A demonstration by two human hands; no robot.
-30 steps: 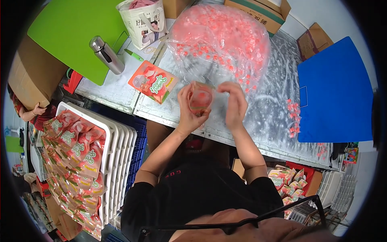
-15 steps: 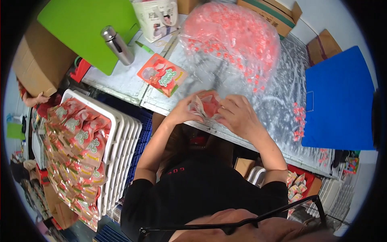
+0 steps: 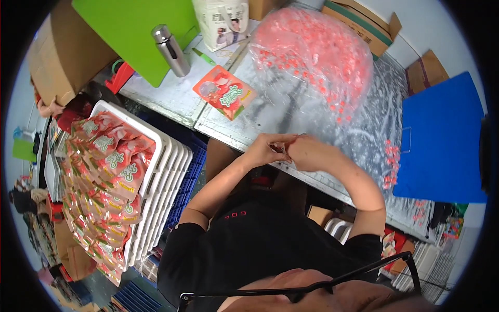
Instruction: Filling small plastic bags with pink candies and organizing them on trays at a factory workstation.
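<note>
My left hand [image 3: 267,150] and my right hand [image 3: 311,153] meet at the near edge of the metal table [image 3: 171,101], fingers closed together. Both pinch a small clear pouch of red pieces, almost wholly hidden between them. Just beyond the hands lies a large clear bag [image 3: 312,57] full of small red pieces. A red printed pouch [image 3: 224,92] lies flat on the table to the left of that bag.
A stack of white trays [image 3: 169,156] heaped with red pouches stands at my left. On the table are a steel bottle [image 3: 170,50], a green board [image 3: 130,31], a white paper bag [image 3: 223,21], a blue board [image 3: 442,140] and loose red pieces [image 3: 391,161]. Cardboard boxes stand around.
Both hands came back from the middle of the table to its near edge and closed over the small pouch, which showed between them before and is now covered.
</note>
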